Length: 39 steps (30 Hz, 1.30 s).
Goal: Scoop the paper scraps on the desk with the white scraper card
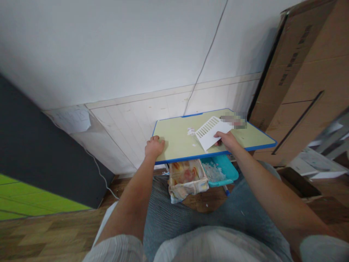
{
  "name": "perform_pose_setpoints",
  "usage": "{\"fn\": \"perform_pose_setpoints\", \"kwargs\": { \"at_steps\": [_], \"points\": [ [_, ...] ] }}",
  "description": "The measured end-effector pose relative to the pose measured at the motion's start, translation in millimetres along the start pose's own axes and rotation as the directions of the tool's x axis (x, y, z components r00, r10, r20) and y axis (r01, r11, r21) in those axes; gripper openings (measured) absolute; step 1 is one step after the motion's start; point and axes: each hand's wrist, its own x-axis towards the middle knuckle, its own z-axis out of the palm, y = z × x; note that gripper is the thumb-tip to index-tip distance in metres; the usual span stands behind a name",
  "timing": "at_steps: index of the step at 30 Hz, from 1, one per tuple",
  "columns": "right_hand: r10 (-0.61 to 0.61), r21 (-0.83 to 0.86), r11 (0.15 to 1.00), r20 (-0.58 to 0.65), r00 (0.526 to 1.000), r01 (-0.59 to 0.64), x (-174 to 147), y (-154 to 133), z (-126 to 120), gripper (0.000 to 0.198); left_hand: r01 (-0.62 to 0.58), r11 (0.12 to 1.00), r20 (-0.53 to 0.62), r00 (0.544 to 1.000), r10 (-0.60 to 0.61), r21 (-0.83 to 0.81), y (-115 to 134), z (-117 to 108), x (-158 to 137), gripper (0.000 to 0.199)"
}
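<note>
My right hand (228, 141) pinches a white sheet (215, 133) along its right side, the thumb lying on top. The sheet looks like stiff card or plastic and has a row of long slots along its far left part. It is held at an angle over a small pale-green tabletop (174, 140) with a blue rim. At the left edge of this table my left hand (154, 147) is closed over the rim, its fingers partly hidden. Small crumpled white scraps (191, 131) lie on the tabletop left of the sheet. A blurred-out item (233, 120) lies behind the sheet's right corner.
Below the table's front edge are a cloth-lined basket (188, 187) and a turquoise tray (230, 173) holding small whitish pieces. A large cardboard box (300, 76) stands at the right. A cable (208, 51) runs down the white wall behind. A dark grey panel (40, 145) is at the left.
</note>
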Motion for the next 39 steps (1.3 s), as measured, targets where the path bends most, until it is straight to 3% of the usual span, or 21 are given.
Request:
{"fn": "perform_pose_setpoints", "kwargs": {
  "at_steps": [14,20,23,28,39],
  "points": [
    [0.037,0.071,0.997,-0.067,0.997,-0.032,4,4,0,0.036,-0.015,1.0,-0.014,1.0,0.015,0.018,-2,3,2,0.056],
    [-0.025,0.057,0.998,-0.074,0.997,0.03,1,0,2,0.027,-0.001,1.0,-0.008,1.0,0.001,0.015,-1,0,0,0.056],
    [-0.094,0.047,0.994,-0.039,0.995,0.096,-5,-7,6,0.023,0.004,1.0,-0.004,1.0,-0.004,0.01,-1,0,0,0.056],
    [-0.183,0.008,0.983,0.038,0.982,0.182,-16,-17,11,0.031,-0.003,1.0,-0.01,1.0,0.003,-0.003,-1,2,1,0.056],
    [-0.218,-0.071,0.972,0.098,0.971,0.225,-19,-22,14,0.028,-0.004,1.0,-0.011,1.0,0.004,0.007,-4,6,3,0.057]
  ]
}}
